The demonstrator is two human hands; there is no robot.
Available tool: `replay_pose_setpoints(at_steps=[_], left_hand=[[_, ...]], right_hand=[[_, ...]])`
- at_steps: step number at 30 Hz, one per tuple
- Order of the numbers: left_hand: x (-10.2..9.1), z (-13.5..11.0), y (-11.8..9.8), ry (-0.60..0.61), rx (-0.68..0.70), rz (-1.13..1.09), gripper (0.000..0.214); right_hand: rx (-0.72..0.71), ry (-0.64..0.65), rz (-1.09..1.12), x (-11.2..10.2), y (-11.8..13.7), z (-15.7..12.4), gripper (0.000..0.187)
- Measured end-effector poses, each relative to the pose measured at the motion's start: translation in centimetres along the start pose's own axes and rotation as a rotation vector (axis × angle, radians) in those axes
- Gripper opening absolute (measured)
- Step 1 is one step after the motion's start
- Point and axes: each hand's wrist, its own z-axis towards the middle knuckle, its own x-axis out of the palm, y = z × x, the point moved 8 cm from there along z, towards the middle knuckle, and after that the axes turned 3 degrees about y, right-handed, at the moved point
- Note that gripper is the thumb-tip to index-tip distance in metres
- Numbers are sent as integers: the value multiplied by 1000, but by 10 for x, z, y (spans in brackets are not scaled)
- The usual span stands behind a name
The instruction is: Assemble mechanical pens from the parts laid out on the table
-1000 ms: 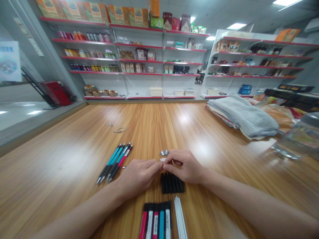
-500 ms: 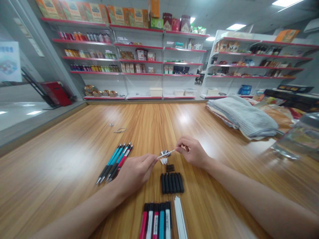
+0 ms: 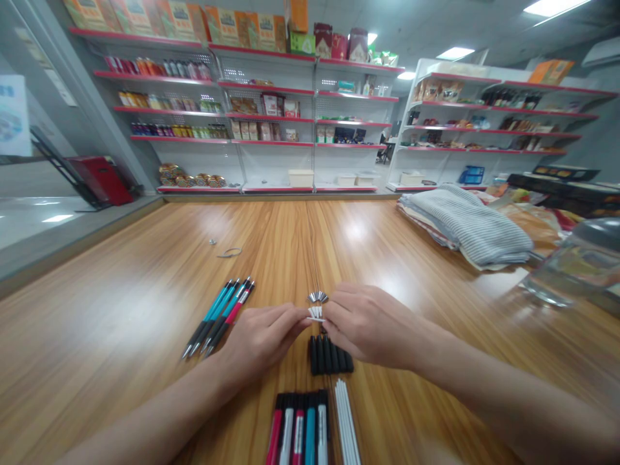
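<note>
head view: the left hand and right hand, apart a moment ago, have been brought together, fingers pinching small white pen parts at mid-frame, just above black pen barrels on the wooden table.

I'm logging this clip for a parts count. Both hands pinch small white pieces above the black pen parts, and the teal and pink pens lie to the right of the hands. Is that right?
Not quite: the head view shows the teal and pink pens to the left of the left hand, not the right. The rest stands: it and the right hand pinch the small white pieces above the black pen parts.
</note>
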Motion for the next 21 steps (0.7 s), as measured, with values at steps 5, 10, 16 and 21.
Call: replay_pose_setpoints(at_steps=[5,10,16,21], left_hand=[[-2,0,4,-14,-44,-65,14],[-4,0,4,-25,-50,-74,14],[-3,-1,5,-31,-56,-60,14],[-1,-2,6,-12,-50,-62,12]], right_hand=[[199,236,179,-6,-3,-25,16],[213,448,308,11,14,-47,12],[189,675,179,36,18,-49,12],[137,732,151,39,21,-45,21]])
